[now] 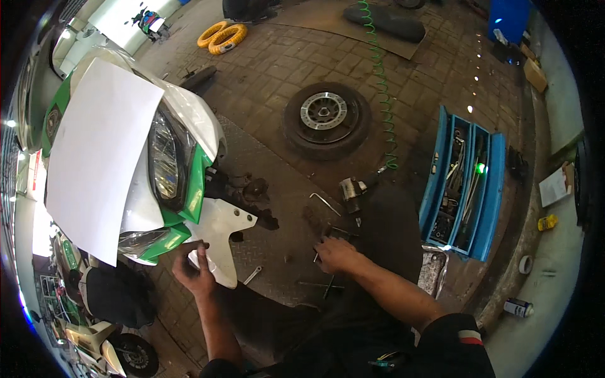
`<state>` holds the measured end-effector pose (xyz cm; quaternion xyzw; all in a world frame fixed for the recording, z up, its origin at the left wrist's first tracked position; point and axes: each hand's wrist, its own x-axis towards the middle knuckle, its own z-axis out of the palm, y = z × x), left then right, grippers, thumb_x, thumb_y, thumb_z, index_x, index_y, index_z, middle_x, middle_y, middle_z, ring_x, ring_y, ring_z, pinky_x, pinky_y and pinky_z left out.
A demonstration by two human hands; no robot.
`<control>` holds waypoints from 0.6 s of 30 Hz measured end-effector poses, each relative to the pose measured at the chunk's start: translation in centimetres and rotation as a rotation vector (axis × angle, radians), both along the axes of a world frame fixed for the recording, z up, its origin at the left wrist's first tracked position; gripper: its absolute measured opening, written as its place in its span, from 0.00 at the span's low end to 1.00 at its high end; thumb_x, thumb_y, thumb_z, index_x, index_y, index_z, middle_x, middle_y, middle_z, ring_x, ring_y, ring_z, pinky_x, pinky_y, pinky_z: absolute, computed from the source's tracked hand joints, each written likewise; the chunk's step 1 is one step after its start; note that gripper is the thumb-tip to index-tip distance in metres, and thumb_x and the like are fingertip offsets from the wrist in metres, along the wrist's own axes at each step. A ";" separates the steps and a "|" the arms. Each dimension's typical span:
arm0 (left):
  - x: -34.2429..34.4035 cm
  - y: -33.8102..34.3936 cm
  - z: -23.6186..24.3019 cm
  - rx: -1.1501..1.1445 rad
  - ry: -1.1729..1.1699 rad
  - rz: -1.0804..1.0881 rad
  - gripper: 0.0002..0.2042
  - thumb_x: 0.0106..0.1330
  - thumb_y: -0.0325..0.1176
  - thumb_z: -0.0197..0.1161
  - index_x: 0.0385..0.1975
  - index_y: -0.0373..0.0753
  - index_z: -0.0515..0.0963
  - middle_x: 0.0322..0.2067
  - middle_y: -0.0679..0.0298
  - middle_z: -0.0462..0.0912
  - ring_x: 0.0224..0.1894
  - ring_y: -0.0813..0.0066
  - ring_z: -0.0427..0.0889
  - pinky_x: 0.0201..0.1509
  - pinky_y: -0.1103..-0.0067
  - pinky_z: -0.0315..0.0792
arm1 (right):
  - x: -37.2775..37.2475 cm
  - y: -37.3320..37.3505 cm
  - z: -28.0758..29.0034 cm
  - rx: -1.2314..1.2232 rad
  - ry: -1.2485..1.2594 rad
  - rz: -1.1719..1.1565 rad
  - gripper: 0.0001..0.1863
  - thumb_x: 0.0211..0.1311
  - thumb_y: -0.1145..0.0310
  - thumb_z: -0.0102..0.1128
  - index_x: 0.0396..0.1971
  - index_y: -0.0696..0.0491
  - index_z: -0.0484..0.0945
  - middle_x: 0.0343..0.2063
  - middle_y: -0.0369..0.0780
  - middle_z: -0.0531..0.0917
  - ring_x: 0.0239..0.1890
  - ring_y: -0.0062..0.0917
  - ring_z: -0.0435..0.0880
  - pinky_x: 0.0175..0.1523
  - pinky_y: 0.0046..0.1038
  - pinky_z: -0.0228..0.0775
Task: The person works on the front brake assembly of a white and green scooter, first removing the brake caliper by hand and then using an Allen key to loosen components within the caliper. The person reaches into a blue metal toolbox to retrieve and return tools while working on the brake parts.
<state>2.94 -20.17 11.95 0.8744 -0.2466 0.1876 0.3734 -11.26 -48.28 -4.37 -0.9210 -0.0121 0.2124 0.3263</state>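
A white front fender (217,236) with bolt holes near its right tip sits below the green-and-white motorcycle front (165,160). Against the fender's left edge is my left hand (194,272), thumb and fingers drawn together; whatever lies between them is too small to make out. My right hand (337,255) is closed around a T-handle wrench (345,232), low over the metal floor plate. A second T-handle wrench (329,286) lies just below that hand. Above it are an L-shaped hex key (325,203) and an impact wrench (351,189). A combination spanner (253,274) rests right of the fender's lower end.
A removed wheel (324,116) with a brake disc lies flat ahead. To the right stands an opened blue toolbox (463,183) full of tools, beside a metal tray (433,268). A coiled green air hose (381,82) hangs down. A white sheet (104,157) covers the motorcycle's front.
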 end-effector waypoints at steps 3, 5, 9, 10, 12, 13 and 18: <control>-0.7 0.4 -1.7 0.285 -0.221 0.052 0.24 0.56 0.36 0.75 0.50 0.36 0.76 0.48 0.50 0.77 0.54 0.53 0.75 0.61 0.57 0.67 | 0.8 0.6 -2.0 0.031 0.015 0.029 0.24 0.59 0.66 0.61 0.56 0.55 0.77 0.50 0.50 0.81 0.55 0.45 0.80 0.58 0.45 0.74; -1.4 0.1 -3.8 0.296 -0.222 0.159 0.31 0.50 0.39 0.78 0.55 0.40 0.74 0.55 0.48 0.70 0.60 0.48 0.68 0.65 0.53 0.62 | 1.3 0.7 -2.5 0.016 0.073 0.086 0.22 0.59 0.67 0.60 0.54 0.55 0.79 0.49 0.49 0.83 0.53 0.43 0.83 0.56 0.44 0.76; -1.0 1.3 -6.2 0.311 -0.218 0.210 0.41 0.45 0.46 0.81 0.62 0.45 0.71 0.61 0.48 0.63 0.66 0.42 0.60 0.67 0.47 0.58 | 1.9 0.7 -1.6 -0.003 0.135 0.086 0.19 0.60 0.67 0.60 0.51 0.55 0.80 0.49 0.47 0.85 0.51 0.42 0.84 0.53 0.43 0.78; -0.9 1.5 -6.5 0.310 -0.218 0.212 0.41 0.45 0.46 0.81 0.62 0.45 0.71 0.61 0.48 0.63 0.66 0.42 0.61 0.67 0.47 0.58 | 2.0 0.4 -1.6 -0.009 0.151 0.094 0.19 0.60 0.67 0.60 0.52 0.55 0.80 0.49 0.47 0.84 0.52 0.42 0.84 0.54 0.43 0.78; -0.7 2.0 -6.8 0.275 -0.188 0.187 0.40 0.44 0.45 0.81 0.61 0.46 0.71 0.60 0.47 0.62 0.66 0.42 0.59 0.67 0.48 0.57 | 2.1 0.0 -1.3 -0.014 0.155 0.095 0.19 0.60 0.68 0.59 0.52 0.55 0.80 0.49 0.47 0.84 0.52 0.43 0.84 0.54 0.43 0.78; -0.4 2.4 -6.8 0.259 -0.176 0.177 0.40 0.44 0.44 0.81 0.61 0.46 0.71 0.60 0.47 0.62 0.66 0.42 0.59 0.68 0.48 0.57 | 2.0 -0.2 -1.0 -0.013 0.143 0.088 0.19 0.61 0.68 0.59 0.52 0.55 0.80 0.49 0.47 0.84 0.52 0.42 0.84 0.54 0.43 0.78; 1.2 6.3 -8.4 0.218 -0.247 0.103 0.41 0.52 0.50 0.76 0.64 0.37 0.66 0.61 0.43 0.61 0.66 0.42 0.60 0.69 0.48 0.55 | 2.0 -0.3 -0.5 0.015 0.091 0.100 0.22 0.59 0.69 0.58 0.54 0.54 0.77 0.48 0.49 0.84 0.52 0.44 0.83 0.54 0.45 0.77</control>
